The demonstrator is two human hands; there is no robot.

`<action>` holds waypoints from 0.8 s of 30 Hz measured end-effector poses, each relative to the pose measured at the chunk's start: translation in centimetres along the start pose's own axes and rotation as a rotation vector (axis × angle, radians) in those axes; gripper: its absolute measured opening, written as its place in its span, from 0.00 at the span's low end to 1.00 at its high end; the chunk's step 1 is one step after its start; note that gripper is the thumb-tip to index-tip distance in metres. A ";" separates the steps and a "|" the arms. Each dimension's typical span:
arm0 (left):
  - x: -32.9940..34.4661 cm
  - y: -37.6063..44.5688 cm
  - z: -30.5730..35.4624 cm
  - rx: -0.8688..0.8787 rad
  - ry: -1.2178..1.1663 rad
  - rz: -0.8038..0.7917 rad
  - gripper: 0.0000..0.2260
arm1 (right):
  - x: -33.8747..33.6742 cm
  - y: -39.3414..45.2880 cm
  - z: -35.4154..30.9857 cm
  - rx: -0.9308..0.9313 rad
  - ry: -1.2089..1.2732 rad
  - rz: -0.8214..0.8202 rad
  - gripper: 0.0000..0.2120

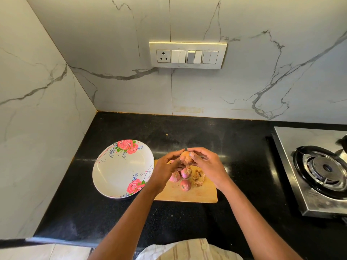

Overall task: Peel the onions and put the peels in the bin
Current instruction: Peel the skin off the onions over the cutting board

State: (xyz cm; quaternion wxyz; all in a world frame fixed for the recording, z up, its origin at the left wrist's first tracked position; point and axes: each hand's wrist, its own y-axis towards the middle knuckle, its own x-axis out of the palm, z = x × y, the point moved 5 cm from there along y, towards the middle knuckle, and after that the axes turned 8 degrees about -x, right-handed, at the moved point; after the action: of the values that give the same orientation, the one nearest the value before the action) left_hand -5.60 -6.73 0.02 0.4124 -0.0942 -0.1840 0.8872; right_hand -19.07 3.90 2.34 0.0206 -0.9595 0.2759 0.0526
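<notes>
Above the wooden cutting board (204,194) I hold one pale pink onion (185,158) between both hands. My left hand (165,170) grips it from the left, and my right hand (207,165) pinches its top from the right. Three red onions lie on the board below: one (175,176) at the left, one (186,172) in the middle, one (185,185) nearest me. A small heap of dry peels (198,177) lies on the board to their right. No bin is in view.
A white plate with rose prints (116,171) sits on the black counter (187,218) left of the board. A steel gas stove (319,171) stands at the right. Marble walls close the back and left; a switch panel (187,55) hangs on the back wall.
</notes>
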 end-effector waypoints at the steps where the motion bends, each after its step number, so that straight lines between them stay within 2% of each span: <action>1: 0.0 0.1 -0.1 -0.010 -0.023 0.008 0.15 | 0.0 -0.2 0.1 0.017 0.032 0.000 0.10; 4: 0.5 0.2 0.1 -0.045 -0.061 0.055 0.11 | -0.2 -0.5 0.5 0.068 0.091 -0.009 0.12; 8: 0.9 0.2 0.5 -0.056 -0.010 0.090 0.11 | -0.2 -0.7 1.0 0.143 0.169 -0.023 0.15; 13: 1.6 -0.4 0.2 -0.030 0.049 -0.003 0.17 | -0.3 -0.8 1.2 0.184 0.250 0.090 0.11; 16: 1.7 -0.3 0.3 -0.013 0.055 0.023 0.19 | 0.0 -0.7 1.4 0.192 0.243 0.125 0.08; 18: 1.7 -0.2 0.5 -0.002 0.059 0.060 0.19 | 0.0 -0.8 1.1 0.188 0.226 0.113 0.10; 21: 1.3 0.1 0.6 0.002 0.033 0.094 0.17 | -0.1 -0.6 0.7 0.161 0.169 0.049 0.12; 24: 0.8 0.2 0.7 0.027 0.055 0.077 0.13 | 0.1 -0.1 0.6 0.137 0.152 0.078 0.09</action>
State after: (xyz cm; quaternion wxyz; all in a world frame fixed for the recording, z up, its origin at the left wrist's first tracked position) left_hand -6.48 -6.38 0.53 0.3843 -0.1199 -0.1569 0.9018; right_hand -18.99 3.97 1.73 0.0629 -0.9457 0.3166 -0.0385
